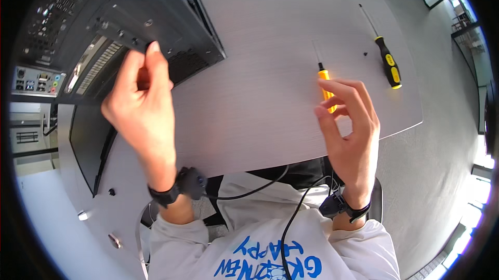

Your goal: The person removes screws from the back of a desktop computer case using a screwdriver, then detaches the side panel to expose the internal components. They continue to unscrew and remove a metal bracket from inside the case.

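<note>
A black computer case [156, 9] stands at the left with its rear side showing vents, ports and slots. My left hand [143, 95] is at this side, thumb and index finger pinched together at the end of a dark metal strip [122, 34] that carries small screws. What sits between those fingertips is too small and dark to make out. My right hand [353, 124] is above the table, thumb and fingers curved and apart, holding nothing. Just beyond its fingertips lies a thin screwdriver with a yellow handle [326, 80], partly hidden by the fingers.
A larger black-and-yellow screwdriver [390, 64] lies farther right on the table [249, 87], with a small dark screw [365, 54] beside it. A dark flat panel [91, 145] is at the left. Black cables [254, 195] run from my wrist devices across my lap.
</note>
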A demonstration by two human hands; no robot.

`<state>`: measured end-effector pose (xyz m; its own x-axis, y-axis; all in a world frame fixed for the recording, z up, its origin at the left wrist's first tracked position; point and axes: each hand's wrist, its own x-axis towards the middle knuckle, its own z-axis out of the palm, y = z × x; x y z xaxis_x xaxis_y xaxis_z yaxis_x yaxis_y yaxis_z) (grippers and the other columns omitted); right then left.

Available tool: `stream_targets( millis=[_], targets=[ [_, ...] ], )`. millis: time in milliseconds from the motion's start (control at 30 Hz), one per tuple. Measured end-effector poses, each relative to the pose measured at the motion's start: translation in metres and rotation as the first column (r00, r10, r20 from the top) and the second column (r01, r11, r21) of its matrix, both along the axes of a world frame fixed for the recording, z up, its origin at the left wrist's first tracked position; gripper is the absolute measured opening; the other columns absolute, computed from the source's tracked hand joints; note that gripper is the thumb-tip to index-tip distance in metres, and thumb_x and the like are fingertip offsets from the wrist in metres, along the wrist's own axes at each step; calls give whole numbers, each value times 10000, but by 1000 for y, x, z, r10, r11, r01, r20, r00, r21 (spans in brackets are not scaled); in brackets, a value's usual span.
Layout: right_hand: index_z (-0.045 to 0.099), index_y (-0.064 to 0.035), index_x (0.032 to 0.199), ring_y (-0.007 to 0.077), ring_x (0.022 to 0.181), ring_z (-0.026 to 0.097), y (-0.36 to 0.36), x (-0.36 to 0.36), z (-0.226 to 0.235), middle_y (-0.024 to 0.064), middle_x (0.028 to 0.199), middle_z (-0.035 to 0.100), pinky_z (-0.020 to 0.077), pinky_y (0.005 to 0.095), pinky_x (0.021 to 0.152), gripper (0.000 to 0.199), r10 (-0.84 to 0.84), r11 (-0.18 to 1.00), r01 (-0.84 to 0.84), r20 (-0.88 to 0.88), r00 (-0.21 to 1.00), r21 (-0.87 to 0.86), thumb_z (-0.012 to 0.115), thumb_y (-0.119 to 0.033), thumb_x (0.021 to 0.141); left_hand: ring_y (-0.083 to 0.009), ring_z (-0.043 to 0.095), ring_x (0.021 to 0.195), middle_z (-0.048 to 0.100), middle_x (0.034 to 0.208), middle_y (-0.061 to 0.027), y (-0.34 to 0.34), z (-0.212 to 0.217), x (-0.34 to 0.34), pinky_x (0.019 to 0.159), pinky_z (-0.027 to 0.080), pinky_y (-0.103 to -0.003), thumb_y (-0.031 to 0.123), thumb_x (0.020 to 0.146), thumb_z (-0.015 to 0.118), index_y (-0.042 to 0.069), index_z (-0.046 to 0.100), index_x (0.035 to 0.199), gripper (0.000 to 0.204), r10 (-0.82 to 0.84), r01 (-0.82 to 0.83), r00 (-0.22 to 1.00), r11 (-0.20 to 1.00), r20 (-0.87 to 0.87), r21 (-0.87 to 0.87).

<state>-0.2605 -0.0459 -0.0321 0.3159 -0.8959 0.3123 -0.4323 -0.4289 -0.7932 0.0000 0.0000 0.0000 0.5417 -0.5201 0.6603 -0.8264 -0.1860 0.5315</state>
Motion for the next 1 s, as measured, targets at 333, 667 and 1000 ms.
stream_targets(
  millis=[333,667,1000],
  targets=[
    [727,-31,1154,190,800,694,-53,-55,-3,99,1026,718,540,324,694,226,-320,947,296,-311,895,-122,728,-73,932,-130,594,458,592,521,-56,5,35,5,500,432,-297,165,995,709,-24,623,694,366,-61,75,997,951,-56,300],
    [700,3,1171,253,857,673,-99,-50,-7,140,979,699,557,370,810,282,-294,955,273,-496,817,-116,756,-90,910,-242,645,471,658,557,-130,14,63,23,517,479,-354,271,1015,668,-28,714,715,426,-207,108,972,814,111,570],
    [656,18,1004,274,854,677,-119,-50,-27,137,957,668,551,391,810,104,-334,942,255,-534,776,-220,714,-31,933,-343,595,432,554,463,-118,13,63,27,449,500,-405,221,937,718,39,639,552,432,-291,147,935,839,204,524]
  ],
)
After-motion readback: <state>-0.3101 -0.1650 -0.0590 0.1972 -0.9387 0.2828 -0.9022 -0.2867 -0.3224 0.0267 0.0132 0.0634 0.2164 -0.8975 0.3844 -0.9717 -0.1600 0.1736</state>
